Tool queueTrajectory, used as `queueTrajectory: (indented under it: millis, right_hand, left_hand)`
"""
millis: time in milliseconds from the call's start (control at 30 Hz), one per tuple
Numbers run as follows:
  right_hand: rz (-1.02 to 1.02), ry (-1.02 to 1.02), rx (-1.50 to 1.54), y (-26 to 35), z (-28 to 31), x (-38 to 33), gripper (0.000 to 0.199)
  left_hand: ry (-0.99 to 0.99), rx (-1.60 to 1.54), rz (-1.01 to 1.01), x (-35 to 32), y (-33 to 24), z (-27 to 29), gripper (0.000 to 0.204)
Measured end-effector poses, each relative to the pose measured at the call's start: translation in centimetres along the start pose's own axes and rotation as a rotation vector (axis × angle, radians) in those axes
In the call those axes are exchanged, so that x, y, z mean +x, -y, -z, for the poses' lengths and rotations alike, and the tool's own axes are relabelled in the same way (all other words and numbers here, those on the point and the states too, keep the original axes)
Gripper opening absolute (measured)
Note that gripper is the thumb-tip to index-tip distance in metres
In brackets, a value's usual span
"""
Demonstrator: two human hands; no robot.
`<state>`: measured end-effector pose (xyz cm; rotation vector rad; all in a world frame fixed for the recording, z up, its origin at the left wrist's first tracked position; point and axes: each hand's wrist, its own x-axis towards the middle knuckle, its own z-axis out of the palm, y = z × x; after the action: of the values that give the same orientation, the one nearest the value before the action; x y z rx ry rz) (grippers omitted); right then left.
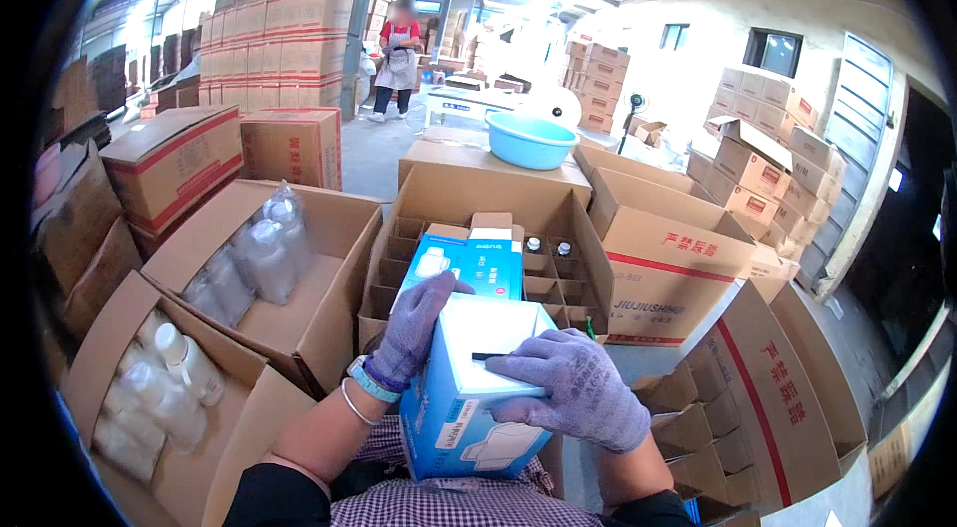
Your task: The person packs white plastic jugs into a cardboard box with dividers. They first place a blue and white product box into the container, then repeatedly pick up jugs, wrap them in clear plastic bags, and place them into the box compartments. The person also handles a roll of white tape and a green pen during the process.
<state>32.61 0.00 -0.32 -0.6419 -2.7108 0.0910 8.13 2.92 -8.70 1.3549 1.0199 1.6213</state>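
As I look down through the head view, I count two gloved hands on one topless blue box point(474, 417), held upright in front of the wearer's checked apron point(449, 507). The left hand point(414, 328) grasps its left side, fingertips at the far corner; the right hand point(583, 387) grips the near right rim, fingers over the edge and thumb on the outer face. I see a white interior and a dark strip by the right fingers, too covered for me to identify.

Just beyond stands one divided carton point(449, 198). A second blue box point(478, 263) lies across its dividers, and I count two white-capped bottles point(564, 249) in its cells to the right.

To the left I have two undivided cartons: the farther one point(339, 248) holds clear-wrapped bottles point(267, 248), the nearer one point(254, 427) holds pale bottles point(155, 392). They overlap too much for me to count.

At lower right, another carton point(768, 397) contains cardboard dividers. One red-striped carton point(673, 258) stands beyond it, contents hidden from me. One light-blue basin point(533, 140) rests on a carton behind the central one, and one co-worker point(399, 63) stands farther back.
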Motion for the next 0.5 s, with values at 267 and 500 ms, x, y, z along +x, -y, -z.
queueTrajectory:
  millis: [267,500]
  right_hand:
    - [-0.068,-0.741,0.906,0.2,1.5,-0.4,0.063]
    - [-0.295,0.474,0.856,-7.5,-2.3,0.6,0.060]
  left_hand:
    - [0.115,-0.043,-0.223,-5.3,-8.1,-0.9,0.036]
    - [0.598,-0.145,-1.036,-6.8,-13.2,-5.0,0.038]
